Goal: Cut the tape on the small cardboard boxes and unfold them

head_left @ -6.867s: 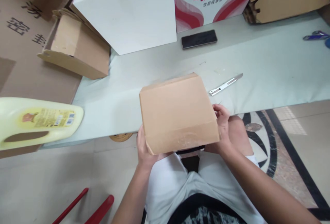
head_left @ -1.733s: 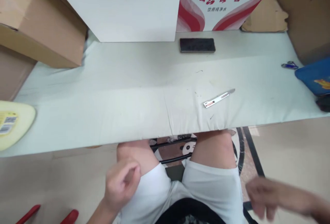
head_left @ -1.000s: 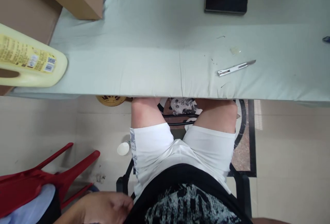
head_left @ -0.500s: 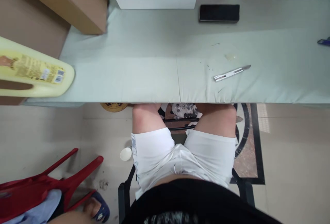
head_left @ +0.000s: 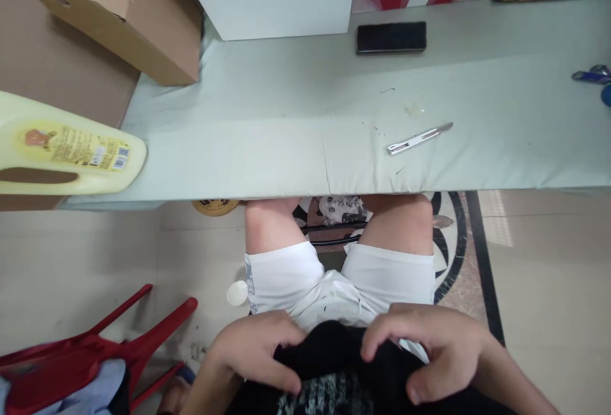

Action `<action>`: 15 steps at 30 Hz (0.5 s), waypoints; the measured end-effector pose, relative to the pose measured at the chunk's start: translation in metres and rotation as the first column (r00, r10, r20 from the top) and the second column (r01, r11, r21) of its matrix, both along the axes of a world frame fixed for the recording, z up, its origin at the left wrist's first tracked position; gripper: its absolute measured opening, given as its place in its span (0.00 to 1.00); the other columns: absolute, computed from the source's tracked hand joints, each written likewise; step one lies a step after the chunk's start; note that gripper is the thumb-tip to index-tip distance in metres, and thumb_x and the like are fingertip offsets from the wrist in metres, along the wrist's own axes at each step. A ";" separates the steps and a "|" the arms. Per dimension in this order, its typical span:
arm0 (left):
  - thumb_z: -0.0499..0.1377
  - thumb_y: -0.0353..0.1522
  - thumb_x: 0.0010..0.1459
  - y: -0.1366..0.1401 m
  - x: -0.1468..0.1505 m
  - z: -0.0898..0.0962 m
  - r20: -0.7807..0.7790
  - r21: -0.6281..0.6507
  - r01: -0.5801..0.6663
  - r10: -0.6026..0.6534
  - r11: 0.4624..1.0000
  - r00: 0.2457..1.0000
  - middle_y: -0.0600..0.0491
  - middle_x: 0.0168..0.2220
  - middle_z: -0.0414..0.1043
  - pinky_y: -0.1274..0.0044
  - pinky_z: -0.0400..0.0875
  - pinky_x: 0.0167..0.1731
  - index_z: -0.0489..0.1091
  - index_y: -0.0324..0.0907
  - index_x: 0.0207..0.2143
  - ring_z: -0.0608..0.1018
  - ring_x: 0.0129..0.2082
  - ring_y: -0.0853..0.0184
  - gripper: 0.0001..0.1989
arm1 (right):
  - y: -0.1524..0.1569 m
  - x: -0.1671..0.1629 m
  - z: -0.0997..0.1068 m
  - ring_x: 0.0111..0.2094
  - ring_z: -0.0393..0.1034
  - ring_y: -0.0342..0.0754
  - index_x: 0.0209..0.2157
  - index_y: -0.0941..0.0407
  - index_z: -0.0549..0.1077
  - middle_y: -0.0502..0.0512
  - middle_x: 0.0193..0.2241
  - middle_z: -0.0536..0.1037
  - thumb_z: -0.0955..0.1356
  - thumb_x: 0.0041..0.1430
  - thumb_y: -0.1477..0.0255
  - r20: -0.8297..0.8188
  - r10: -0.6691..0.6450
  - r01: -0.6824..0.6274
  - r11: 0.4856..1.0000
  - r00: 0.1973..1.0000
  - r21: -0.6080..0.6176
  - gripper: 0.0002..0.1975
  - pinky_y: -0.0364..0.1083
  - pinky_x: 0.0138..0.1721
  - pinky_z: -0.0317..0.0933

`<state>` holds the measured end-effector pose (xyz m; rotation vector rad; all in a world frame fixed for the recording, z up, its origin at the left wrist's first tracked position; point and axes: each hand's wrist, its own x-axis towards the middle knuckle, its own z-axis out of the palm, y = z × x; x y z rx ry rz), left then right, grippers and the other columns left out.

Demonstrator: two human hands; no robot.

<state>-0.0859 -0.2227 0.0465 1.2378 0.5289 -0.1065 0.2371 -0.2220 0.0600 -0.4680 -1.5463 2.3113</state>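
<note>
Over the black shirt (head_left: 334,364) at my lap, both of my hands are in view. My left hand (head_left: 255,351) rests at the shirt's left side, thumb and forefinger apart with dark cloth between them. On the other side, my right hand (head_left: 429,348) lies against the shirt, its thumb and forefinger also spread. The remaining fingers of both hands are mostly hidden. Beneath are white shorts (head_left: 286,275). Ahead, away from both hands, a silver craft knife (head_left: 420,139) lies on the pale green tablecloth (head_left: 267,141).
A black case (head_left: 391,38) lies near a white box (head_left: 272,1) at the back. On the left are a cardboard box (head_left: 138,27) and a yellow bottle (head_left: 76,154). Blue-handled tools (head_left: 592,76) sit far right. A red stool (head_left: 95,351) and white cup (head_left: 237,293) are on the floor.
Both hands have come into view from below and now lie at the shirt front. The view has tilted slightly, shifting table objects lower. The knife and case stay in place.
</note>
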 end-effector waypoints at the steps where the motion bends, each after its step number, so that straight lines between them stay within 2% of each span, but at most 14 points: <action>1: 0.61 0.53 0.61 0.003 0.005 0.005 0.044 0.039 0.036 -0.038 0.999 0.998 0.55 0.21 0.65 0.77 0.57 0.21 0.66 0.41 0.24 0.65 0.21 0.71 0.26 | -0.002 0.000 0.004 0.35 0.77 0.44 0.51 0.61 0.77 0.60 0.39 0.84 0.71 0.58 0.71 -0.037 0.008 -0.006 0.999 0.999 0.040 0.19 0.40 0.37 0.68; 2: 0.58 0.49 0.64 0.008 0.010 0.011 0.066 0.081 0.030 -0.035 0.996 0.997 0.56 0.20 0.62 0.77 0.54 0.20 0.62 0.41 0.23 0.63 0.19 0.72 0.24 | -0.005 0.000 0.007 0.37 0.78 0.45 0.45 0.59 0.80 0.61 0.39 0.84 0.68 0.59 0.75 -0.062 -0.021 0.024 0.998 0.998 0.052 0.13 0.41 0.39 0.68; 3: 0.57 0.47 0.66 0.013 0.014 0.017 0.085 0.106 0.012 -0.021 0.994 0.996 0.56 0.20 0.61 0.77 0.54 0.20 0.60 0.42 0.24 0.63 0.19 0.72 0.23 | -0.006 0.002 0.009 0.36 0.78 0.45 0.40 0.57 0.80 0.59 0.36 0.84 0.67 0.60 0.77 -0.085 -0.116 0.117 0.993 0.990 0.013 0.10 0.41 0.38 0.68; 4: 0.55 0.47 0.67 0.019 0.018 0.024 0.120 0.098 -0.008 -0.004 0.995 0.993 0.55 0.20 0.62 0.77 0.56 0.20 0.60 0.42 0.25 0.64 0.20 0.71 0.22 | -0.008 0.003 0.010 0.32 0.77 0.45 0.36 0.56 0.78 0.57 0.32 0.82 0.67 0.62 0.76 -0.097 -0.259 0.254 0.965 0.961 -0.065 0.07 0.42 0.35 0.68; 5: 0.54 0.47 0.69 0.024 0.023 0.030 0.169 0.074 -0.041 0.028 0.996 0.985 0.54 0.20 0.63 0.76 0.57 0.20 0.61 0.43 0.26 0.66 0.20 0.70 0.22 | -0.008 0.005 0.009 0.28 0.73 0.44 0.35 0.53 0.76 0.53 0.26 0.78 0.68 0.63 0.72 -0.087 -0.431 0.415 0.896 0.898 -0.157 0.03 0.42 0.32 0.67; 7: 0.53 0.48 0.69 0.031 0.031 0.041 0.328 -0.024 -0.164 0.163 0.986 0.931 0.53 0.18 0.62 0.77 0.57 0.19 0.61 0.43 0.25 0.66 0.18 0.70 0.23 | -0.009 0.005 0.001 0.17 0.59 0.41 0.37 0.49 0.71 0.43 0.17 0.65 0.67 0.67 0.62 -0.082 -0.704 0.649 0.687 0.705 -0.326 0.06 0.41 0.23 0.61; 8: 0.54 0.48 0.68 0.032 0.036 0.047 0.399 -0.088 -0.241 0.255 0.967 0.881 0.54 0.16 0.60 0.77 0.55 0.18 0.60 0.43 0.24 0.64 0.17 0.71 0.24 | -0.009 0.004 -0.005 0.14 0.51 0.40 0.40 0.47 0.69 0.39 0.14 0.59 0.65 0.70 0.59 -0.073 -0.779 0.705 0.599 0.623 -0.378 0.07 0.39 0.20 0.57; 9: 0.56 0.48 0.67 0.032 0.040 0.052 0.436 -0.143 -0.321 0.350 0.936 0.829 0.55 0.15 0.57 0.77 0.54 0.17 0.59 0.43 0.22 0.62 0.15 0.71 0.25 | -0.008 0.001 -0.010 0.12 0.45 0.39 0.42 0.45 0.68 0.37 0.13 0.57 0.63 0.72 0.59 -0.049 -0.802 0.730 0.566 0.596 -0.383 0.07 0.38 0.18 0.54; 10: 0.58 0.49 0.65 0.031 0.043 0.057 0.419 -0.176 -0.411 0.446 0.894 0.791 0.56 0.14 0.55 0.76 0.54 0.17 0.58 0.43 0.21 0.60 0.14 0.72 0.26 | -0.007 -0.002 -0.015 0.12 0.46 0.38 0.45 0.45 0.68 0.37 0.13 0.59 0.61 0.73 0.60 -0.001 -0.776 0.729 0.593 0.630 -0.342 0.07 0.37 0.18 0.54; 11: 0.59 0.51 0.63 0.030 0.044 0.062 0.351 -0.169 -0.497 0.523 0.851 0.777 0.55 0.14 0.55 0.76 0.54 0.17 0.60 0.43 0.20 0.60 0.14 0.72 0.27 | -0.006 -0.007 -0.018 0.13 0.53 0.37 0.46 0.47 0.70 0.38 0.15 0.66 0.62 0.73 0.62 0.067 -0.715 0.703 0.659 0.696 -0.269 0.08 0.37 0.20 0.57; 12: 0.61 0.53 0.61 0.028 0.044 0.067 0.228 -0.125 -0.592 0.603 0.796 0.764 0.54 0.15 0.58 0.75 0.55 0.18 0.63 0.43 0.20 0.62 0.16 0.70 0.27 | -0.006 -0.012 -0.020 0.18 0.63 0.38 0.46 0.49 0.72 0.43 0.20 0.74 0.64 0.71 0.62 0.144 -0.608 0.624 0.763 0.781 -0.169 0.08 0.38 0.25 0.63; 13: 0.62 0.56 0.58 0.026 0.042 0.071 0.100 -0.077 -0.662 0.667 0.745 0.739 0.52 0.17 0.61 0.74 0.56 0.19 0.67 0.42 0.20 0.64 0.17 0.69 0.28 | -0.005 -0.018 -0.020 0.26 0.72 0.41 0.45 0.52 0.74 0.49 0.28 0.80 0.66 0.69 0.62 0.212 -0.473 0.494 0.867 0.855 -0.059 0.10 0.40 0.32 0.68; 14: 0.63 0.58 0.55 0.023 0.039 0.073 -0.011 -0.036 -0.709 0.709 0.704 0.705 0.51 0.18 0.64 0.74 0.57 0.19 0.70 0.42 0.21 0.66 0.19 0.67 0.29 | -0.004 -0.023 -0.018 0.34 0.76 0.44 0.43 0.55 0.76 0.54 0.34 0.82 0.67 0.68 0.60 0.236 -0.335 0.332 0.942 0.912 0.052 0.13 0.43 0.38 0.70; 15: 0.63 0.59 0.53 0.021 0.035 0.074 -0.091 -0.022 -0.741 0.737 0.671 0.670 0.49 0.20 0.67 0.73 0.58 0.19 0.72 0.42 0.22 0.67 0.20 0.65 0.29 | -0.004 -0.029 -0.015 0.38 0.77 0.46 0.39 0.56 0.77 0.56 0.36 0.83 0.66 0.68 0.58 0.232 -0.226 0.194 0.969 0.946 0.156 0.16 0.44 0.42 0.70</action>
